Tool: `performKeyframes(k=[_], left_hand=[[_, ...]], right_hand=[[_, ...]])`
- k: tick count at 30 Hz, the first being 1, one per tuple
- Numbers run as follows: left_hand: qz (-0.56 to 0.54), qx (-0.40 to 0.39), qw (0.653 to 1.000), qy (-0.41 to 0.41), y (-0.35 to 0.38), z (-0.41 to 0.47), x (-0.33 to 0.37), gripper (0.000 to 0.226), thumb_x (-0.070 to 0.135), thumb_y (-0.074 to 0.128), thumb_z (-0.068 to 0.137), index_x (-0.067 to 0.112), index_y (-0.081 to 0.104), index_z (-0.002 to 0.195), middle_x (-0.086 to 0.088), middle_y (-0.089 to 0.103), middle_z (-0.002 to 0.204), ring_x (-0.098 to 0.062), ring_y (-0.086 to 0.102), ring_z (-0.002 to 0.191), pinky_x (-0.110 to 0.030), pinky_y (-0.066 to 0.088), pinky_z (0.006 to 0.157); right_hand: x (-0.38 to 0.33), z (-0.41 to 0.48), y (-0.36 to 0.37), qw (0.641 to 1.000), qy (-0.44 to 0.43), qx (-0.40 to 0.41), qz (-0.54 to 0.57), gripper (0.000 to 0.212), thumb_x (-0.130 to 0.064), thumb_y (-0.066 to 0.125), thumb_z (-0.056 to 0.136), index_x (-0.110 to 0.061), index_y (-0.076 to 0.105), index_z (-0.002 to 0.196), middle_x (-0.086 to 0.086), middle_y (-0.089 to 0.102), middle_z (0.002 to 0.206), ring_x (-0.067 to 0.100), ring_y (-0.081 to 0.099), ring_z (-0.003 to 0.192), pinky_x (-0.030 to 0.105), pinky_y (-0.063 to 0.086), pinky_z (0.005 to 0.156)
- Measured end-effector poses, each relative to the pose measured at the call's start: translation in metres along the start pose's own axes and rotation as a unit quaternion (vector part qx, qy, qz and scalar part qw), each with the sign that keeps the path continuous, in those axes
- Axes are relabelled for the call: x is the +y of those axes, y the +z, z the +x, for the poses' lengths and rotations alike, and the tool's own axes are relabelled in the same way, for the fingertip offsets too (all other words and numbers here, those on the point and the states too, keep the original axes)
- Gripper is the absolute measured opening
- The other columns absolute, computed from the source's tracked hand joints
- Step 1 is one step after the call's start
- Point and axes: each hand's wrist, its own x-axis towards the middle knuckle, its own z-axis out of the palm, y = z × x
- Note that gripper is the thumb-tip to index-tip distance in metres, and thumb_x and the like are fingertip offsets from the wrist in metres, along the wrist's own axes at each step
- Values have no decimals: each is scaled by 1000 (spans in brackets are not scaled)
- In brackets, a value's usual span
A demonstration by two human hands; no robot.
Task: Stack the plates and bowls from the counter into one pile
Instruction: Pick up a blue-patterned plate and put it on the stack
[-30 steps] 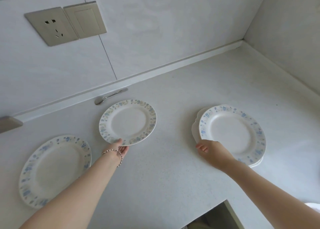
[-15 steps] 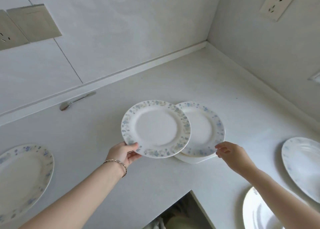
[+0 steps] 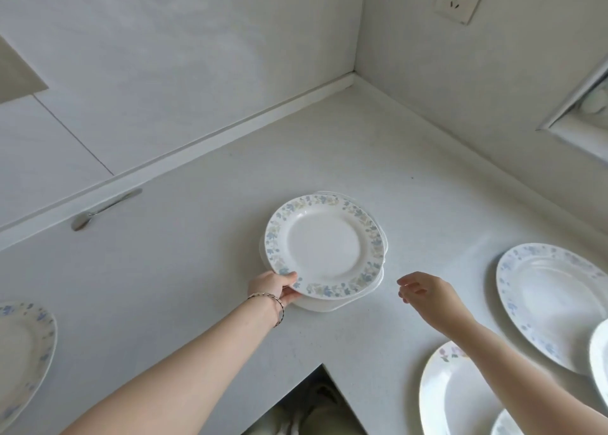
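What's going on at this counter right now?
A person is stacking dishes. The left hand grips a floral-rimmed plate by its near edge, on top of a small pile on the counter. The right hand hovers open beside the pile, holding nothing. Other plates lie apart at left and right, not yet stacked.

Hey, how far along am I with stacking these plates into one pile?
Done: a pile is started on the counter, with a white plate showing at its base. In hand: your left hand grips the rim of the floral plate, on or just above that pile; your right hand hovers open beside it. Left: the plate at the far left and several plates on the right, all unstacked.
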Motion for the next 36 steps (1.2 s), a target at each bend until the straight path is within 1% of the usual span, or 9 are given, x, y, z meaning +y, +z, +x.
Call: performKeyframes(k=[3,6,9,16,21,26,30,32,36], left_hand=[[73,23,997,26,-2,7,2,13,-7,59,85,3,57,77,-11,63,74,-20,64,59,-23,56,43],[230,65,969,62,-9,14,-1,15,9,63,86,4,56,74,-9,64,66,-15,64,44,-25,57,47],[345,90,929,96,-10,15,-3,25,25,65,84,6,53,74,-8,64,59,-19,61,45,-39,59,69],[307,108,938,120,10,9,-3,35,16,67,82,9,36,96,-3,56,72,-21,61,49,-42,61,66],[370,94,914,135,8,12,-2,33,22,64,85,14,39,106,-10,65,104,-23,63,51,-35,59,57],[480,66,866,120,0,16,-2,55,41,48,90,13,32,134,-6,65,96,-31,70,73,-36,58,69],[551,47,823,133,-31,15,4,38,45,36,92,12,52,105,-12,70,98,-30,69,89,-35,51,79],[528,37,838,132,-60,13,10,18,30,41,91,18,54,88,-10,70,85,-27,68,77,-34,52,74],[446,92,885,98,-141,9,24,24,13,39,88,20,48,67,-5,62,63,-26,64,68,-28,47,67]], right_hand=[[6,3,0,1000,-5,-3,0,12,-15,54,89,-25,60,91,0,69,89,17,66,87,13,42,64],[12,5,1,1000,0,-6,3,14,-15,52,89,-21,63,95,-1,68,88,16,65,87,14,43,64],[15,6,6,1000,6,-14,-2,19,-15,52,89,-16,66,102,-2,68,88,16,64,85,18,44,67],[16,12,10,1000,15,-19,-19,23,-17,52,90,-12,65,109,-2,67,90,16,64,84,15,43,63],[11,12,9,999,18,-18,-37,25,-17,51,91,-11,65,111,-2,67,91,15,63,84,14,44,64],[-18,0,12,998,-8,2,-61,24,-18,51,90,-14,65,110,-5,64,85,15,61,82,23,45,73],[-68,-11,30,988,-103,-31,-111,24,-20,52,90,-19,65,110,-9,60,84,10,57,80,19,44,75],[-98,-12,46,976,-135,-87,-145,24,-23,51,91,-21,63,112,-10,59,88,9,58,86,21,47,80],[-159,-13,98,941,-197,-168,-220,26,-26,48,92,-20,62,113,-6,61,94,16,61,101,27,46,88]])
